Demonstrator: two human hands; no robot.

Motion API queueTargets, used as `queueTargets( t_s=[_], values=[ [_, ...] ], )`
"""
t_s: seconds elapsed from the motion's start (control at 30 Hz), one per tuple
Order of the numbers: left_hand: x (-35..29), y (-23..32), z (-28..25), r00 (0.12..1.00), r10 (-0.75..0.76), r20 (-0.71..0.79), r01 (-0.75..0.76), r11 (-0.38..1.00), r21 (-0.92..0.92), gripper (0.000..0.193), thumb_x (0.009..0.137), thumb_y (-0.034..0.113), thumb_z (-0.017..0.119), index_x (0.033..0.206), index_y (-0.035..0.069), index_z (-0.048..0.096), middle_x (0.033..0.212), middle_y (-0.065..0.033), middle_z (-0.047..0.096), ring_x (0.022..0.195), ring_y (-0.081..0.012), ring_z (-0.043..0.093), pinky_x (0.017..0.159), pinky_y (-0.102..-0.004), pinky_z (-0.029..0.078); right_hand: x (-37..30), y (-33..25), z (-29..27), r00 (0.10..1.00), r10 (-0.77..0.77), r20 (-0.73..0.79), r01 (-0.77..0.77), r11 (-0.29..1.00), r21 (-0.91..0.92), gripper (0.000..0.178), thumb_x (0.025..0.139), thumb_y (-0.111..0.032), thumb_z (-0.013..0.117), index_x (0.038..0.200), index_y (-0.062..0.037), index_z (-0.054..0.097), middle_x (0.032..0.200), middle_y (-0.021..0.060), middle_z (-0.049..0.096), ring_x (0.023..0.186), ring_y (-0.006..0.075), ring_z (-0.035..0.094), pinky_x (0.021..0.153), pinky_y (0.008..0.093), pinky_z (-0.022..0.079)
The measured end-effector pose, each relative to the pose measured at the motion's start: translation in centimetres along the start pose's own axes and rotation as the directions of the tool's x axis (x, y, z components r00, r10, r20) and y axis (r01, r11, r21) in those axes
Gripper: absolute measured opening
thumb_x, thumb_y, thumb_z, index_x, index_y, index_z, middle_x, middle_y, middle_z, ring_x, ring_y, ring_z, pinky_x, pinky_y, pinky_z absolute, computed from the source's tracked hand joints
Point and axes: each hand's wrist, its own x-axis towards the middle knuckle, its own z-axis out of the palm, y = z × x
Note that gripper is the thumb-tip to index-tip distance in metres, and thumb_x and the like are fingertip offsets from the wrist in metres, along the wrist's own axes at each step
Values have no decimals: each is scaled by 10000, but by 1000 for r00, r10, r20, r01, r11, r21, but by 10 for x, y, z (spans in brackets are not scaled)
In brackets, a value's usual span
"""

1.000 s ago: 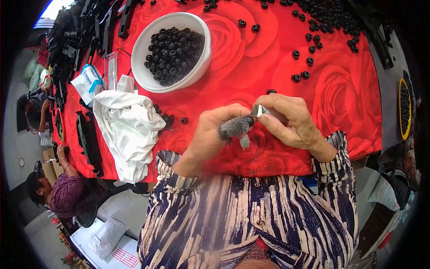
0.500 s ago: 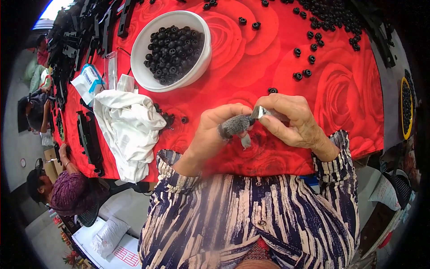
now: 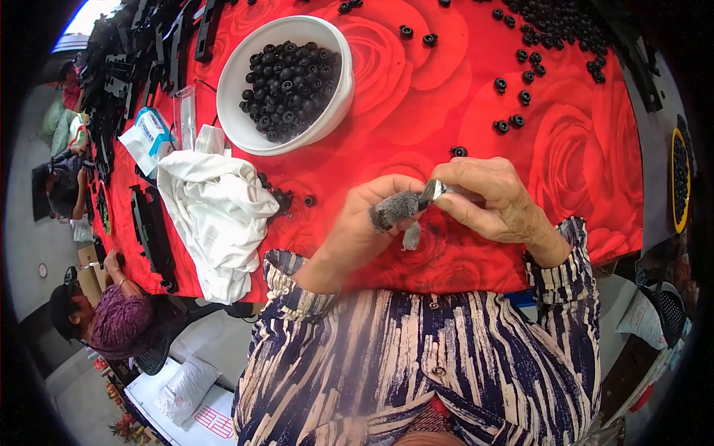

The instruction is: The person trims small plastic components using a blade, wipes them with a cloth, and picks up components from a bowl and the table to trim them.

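My two hands meet above the near part of the red rose-patterned tablecloth. My left hand is closed, with a grey fuzzy wrap around one digit and a loose pale end hanging from it. A small black part shows at its fingertips, mostly hidden. Pinched between thumb and fingers of my right hand is a short flat metal blade, its edge at the black part. Just beyond my hands lies one round black plastic piece.
A white bowl full of round black pieces stands far left of my hands. Nearer lies a crumpled white cloth, by a long black part. More black pieces spread at the far right. People sit along the left.
The view has shifted slightly. My hands stay together, and the blade is turned a little against the black part. At the left, the seated person's head and arm have moved.
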Motion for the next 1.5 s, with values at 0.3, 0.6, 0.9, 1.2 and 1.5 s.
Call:
queueTargets(
  t_s=[0.3,0.6,0.9,1.2,1.5],
  values=[
    [11,9,1,1000,8,2,-8,989,-149,185,910,189,514,983,22,549,735,-16,496,578,-92,462,507,-231,426,-4,-8,5,995,-70,78,60,991,116,190,731,-67,654,904,-8,606,643,74,549,500,187,524,474,287,410],
    [3,-4,13,982,-149,112,170,964,-206,231,915,235,531,1015,26,531,817,-24,550,659,-79,525,548,-219,463,-6,-5,13,969,-232,-89,195,931,-307,381,624,-66,716,981,-10,596,710,82,569,572,235,559,499,324,410],
    [4,-13,10,979,-165,121,194,939,-284,218,921,231,518,965,20,550,798,-43,601,621,-48,533,524,-175,451,-9,-5,18,867,-496,-57,385,737,-556,424,530,-29,655,942,53,600,597,15,469,467,129,477,428,280,310],
    [3,-6,15,996,-56,69,66,985,-160,208,915,177,521,995,-10,563,787,-58,601,619,-82,547,510,-210,479,-5,-3,14,888,-453,-80,382,823,-420,344,622,-31,666,950,39,589,611,22,476,476,142,466,435,278,305],
    [1,-2,3,999,51,13,-48,986,-158,252,872,119,592,1074,-23,539,896,-50,582,768,-90,551,681,-199,464,-2,-7,5,992,64,-111,-61,998,29,190,837,-70,546,993,38,551,729,80,494,602,152,461,534,268,360]
  ],
)
